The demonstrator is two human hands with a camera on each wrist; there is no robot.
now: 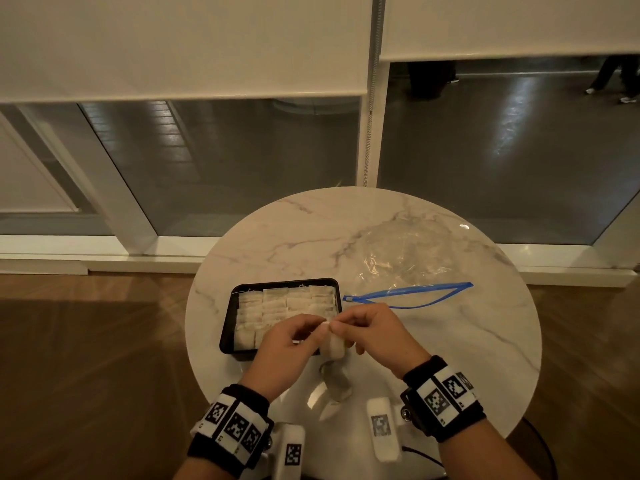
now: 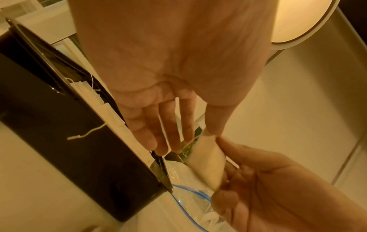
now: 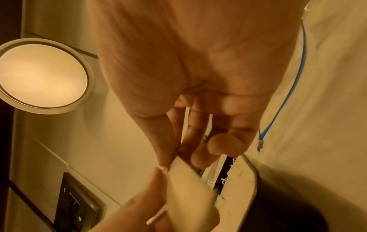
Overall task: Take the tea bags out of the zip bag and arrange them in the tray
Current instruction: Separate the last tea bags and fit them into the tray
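A white tea bag [image 1: 332, 344] hangs above the table just right of the black tray [image 1: 227, 327]. My left hand [image 1: 294, 336] and my right hand [image 1: 367, 330] both pinch its top edge, fingertips meeting. The wrist views show the same tea bag [image 2: 207, 163] [image 3: 188, 186] held between thumb and forefinger of each hand. Rows of several white tea bags [image 1: 287, 306] fill the tray. The clear zip bag [image 1: 405, 254] with its blue zipper strip [image 1: 408, 292] lies flat and open on the table, behind my right hand.
The round white marble table [image 1: 467, 341] has bare surface to the right and at the back. Its edge falls away to a wood floor on the left. Glass panels and white blinds stand behind it.
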